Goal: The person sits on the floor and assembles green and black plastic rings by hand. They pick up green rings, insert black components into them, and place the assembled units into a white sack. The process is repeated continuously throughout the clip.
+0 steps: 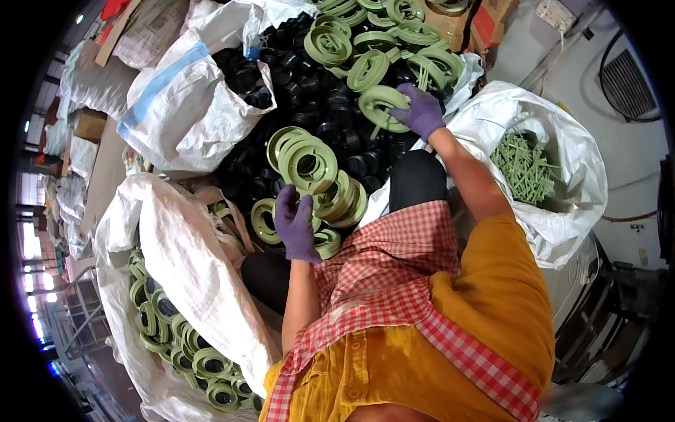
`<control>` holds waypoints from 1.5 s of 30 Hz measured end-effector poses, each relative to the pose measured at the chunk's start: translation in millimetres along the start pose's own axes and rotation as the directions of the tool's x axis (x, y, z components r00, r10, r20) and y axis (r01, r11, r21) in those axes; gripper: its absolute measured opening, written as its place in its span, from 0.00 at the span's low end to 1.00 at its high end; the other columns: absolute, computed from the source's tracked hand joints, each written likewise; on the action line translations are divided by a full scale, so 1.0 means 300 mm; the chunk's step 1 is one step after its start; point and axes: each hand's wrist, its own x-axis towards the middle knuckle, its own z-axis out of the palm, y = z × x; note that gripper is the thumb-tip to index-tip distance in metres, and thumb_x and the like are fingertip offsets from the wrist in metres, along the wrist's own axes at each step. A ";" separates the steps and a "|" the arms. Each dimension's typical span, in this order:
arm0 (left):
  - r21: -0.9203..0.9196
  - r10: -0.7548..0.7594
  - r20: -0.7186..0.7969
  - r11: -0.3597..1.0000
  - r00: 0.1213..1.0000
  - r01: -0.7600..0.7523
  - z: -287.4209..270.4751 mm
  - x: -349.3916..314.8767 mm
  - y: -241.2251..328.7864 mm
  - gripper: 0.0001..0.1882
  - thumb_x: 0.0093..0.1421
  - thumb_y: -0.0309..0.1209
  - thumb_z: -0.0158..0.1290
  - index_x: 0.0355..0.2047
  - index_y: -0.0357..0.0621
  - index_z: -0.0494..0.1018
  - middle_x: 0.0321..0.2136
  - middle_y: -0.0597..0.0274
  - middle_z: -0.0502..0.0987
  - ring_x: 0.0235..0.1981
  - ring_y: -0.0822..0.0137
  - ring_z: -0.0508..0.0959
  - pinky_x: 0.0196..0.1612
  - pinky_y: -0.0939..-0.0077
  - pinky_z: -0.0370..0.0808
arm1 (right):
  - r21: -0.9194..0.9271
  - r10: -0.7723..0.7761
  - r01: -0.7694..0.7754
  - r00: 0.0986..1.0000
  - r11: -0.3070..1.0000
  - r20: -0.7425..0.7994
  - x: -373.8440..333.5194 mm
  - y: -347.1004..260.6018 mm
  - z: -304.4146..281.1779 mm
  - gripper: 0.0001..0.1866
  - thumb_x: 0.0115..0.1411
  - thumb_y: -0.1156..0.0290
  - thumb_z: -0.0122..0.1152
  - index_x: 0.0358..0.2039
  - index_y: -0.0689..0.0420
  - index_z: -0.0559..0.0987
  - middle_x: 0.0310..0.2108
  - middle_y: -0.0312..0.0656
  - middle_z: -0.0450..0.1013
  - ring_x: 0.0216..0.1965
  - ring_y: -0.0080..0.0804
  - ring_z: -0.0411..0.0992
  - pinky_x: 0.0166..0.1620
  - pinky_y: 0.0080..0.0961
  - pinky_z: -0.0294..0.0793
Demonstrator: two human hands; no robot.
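Note:
My right hand [423, 114], in a purple glove, is closed on a pale green plastic ring [374, 103] with a thin stem hanging from it. Some of the fingers are hidden by the grip. My left hand [296, 226], also gloved in purple, is beside a loose cluster of green rings [308, 166]. Its thumb stands apart from the fingers, and nothing shows between them. Under and around the rings lies a heap of black round plastic caps [292, 91]. More green rings with stems [369, 69] are piled at the far side of the heap.
A white sack [587, 179] at the right holds thin green plastic sticks [524, 167]. At the lower left, another white sack [190, 260] contains green rings with black centres [212, 362]. A white sack with a blue stripe [186, 112] lies far left of the heap.

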 end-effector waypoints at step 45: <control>-0.543 0.032 -0.101 0.836 0.994 -0.082 -0.023 0.037 0.126 0.21 0.61 0.37 0.52 0.49 0.37 0.65 0.45 0.53 0.72 0.42 0.62 0.76 0.41 0.68 0.77 | 0.918 0.482 0.248 0.791 0.310 -0.376 -0.434 -0.029 -0.234 0.16 0.55 0.73 0.56 0.46 0.58 0.71 0.37 0.45 0.72 0.37 0.37 0.73 0.41 0.27 0.72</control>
